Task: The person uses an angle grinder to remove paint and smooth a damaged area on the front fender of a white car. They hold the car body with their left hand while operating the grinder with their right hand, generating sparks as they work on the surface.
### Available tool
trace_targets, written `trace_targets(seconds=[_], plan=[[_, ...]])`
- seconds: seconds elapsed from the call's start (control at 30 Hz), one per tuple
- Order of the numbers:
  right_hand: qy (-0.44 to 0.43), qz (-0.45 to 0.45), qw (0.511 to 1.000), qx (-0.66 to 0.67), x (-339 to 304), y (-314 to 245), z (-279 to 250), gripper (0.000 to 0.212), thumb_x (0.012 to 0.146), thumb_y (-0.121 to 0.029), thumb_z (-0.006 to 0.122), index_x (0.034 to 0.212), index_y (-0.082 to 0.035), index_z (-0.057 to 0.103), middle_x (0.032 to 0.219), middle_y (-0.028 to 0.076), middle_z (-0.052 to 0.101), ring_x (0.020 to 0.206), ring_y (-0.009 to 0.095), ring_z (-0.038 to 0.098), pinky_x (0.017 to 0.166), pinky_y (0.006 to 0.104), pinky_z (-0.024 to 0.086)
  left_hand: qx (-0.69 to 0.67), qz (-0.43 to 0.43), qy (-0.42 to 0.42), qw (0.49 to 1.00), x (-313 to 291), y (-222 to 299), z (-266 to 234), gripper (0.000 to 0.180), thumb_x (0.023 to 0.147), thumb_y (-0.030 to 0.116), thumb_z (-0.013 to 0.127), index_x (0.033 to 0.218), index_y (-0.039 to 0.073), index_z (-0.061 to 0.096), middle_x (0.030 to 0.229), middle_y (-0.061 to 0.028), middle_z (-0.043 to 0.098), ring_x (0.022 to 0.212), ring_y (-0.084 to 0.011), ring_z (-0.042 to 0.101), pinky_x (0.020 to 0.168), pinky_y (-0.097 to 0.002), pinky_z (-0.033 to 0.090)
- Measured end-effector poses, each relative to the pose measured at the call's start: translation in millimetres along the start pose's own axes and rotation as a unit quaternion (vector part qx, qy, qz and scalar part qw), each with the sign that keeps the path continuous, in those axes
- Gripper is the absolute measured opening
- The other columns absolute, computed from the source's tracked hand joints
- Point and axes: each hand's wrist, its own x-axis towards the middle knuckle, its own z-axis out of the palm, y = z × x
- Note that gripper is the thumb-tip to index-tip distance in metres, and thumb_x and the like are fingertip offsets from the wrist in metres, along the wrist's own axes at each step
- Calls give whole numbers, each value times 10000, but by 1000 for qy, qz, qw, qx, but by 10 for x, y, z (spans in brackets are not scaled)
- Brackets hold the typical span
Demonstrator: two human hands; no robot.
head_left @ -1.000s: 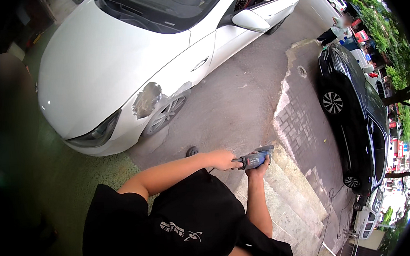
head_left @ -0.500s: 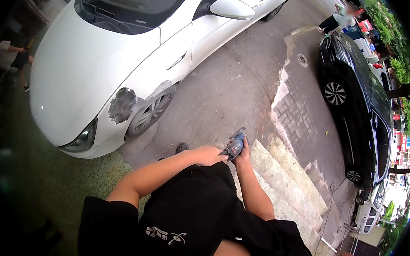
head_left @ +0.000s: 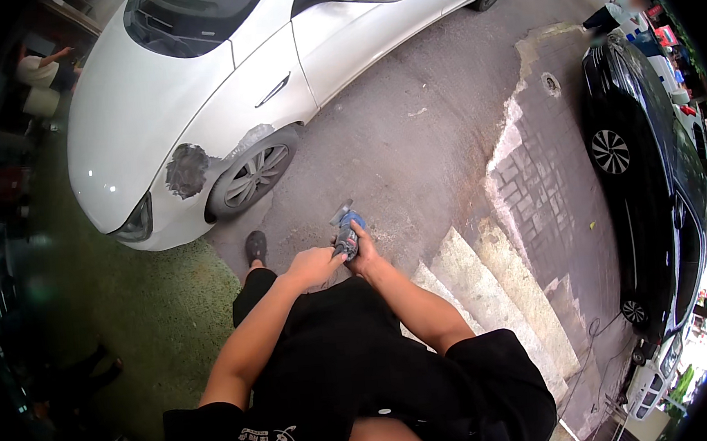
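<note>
In front of my body, both hands hold a blue and dark angle grinder, its flat head pointing away from me. My left hand is closed around the dark rear end. The fingers of my right hand wrap the blue body from the right. Beyond the tool, and apart from it, stands a white car. Its front fender bears a dark grey sanded patch, and a paler grey patch runs along the wheel arch. The front wheel is just below.
My shoe is on the ground near the front wheel. Pale stone steps lie to my right, with a cable past them. A black car stands at far right. Other people are at the upper left and upper right.
My hands have carried the grinder to the left, and its head now points more straight ahead. My left leg has come forward into view. The view itself has shifted.
</note>
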Motion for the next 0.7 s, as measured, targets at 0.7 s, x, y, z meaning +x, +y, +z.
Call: trace_targets(seconds=[0.7], plan=[[74, 95, 971, -205, 676, 699, 301, 258, 1010, -413, 689, 1026, -168, 610, 902, 13, 668, 851, 250, 692, 862, 505, 611, -211, -150, 266, 928, -1949, -1033, 317, 440, 1034, 429, 660, 925, 5, 698, 759, -209, 679, 743, -404, 677, 667, -486, 489]])
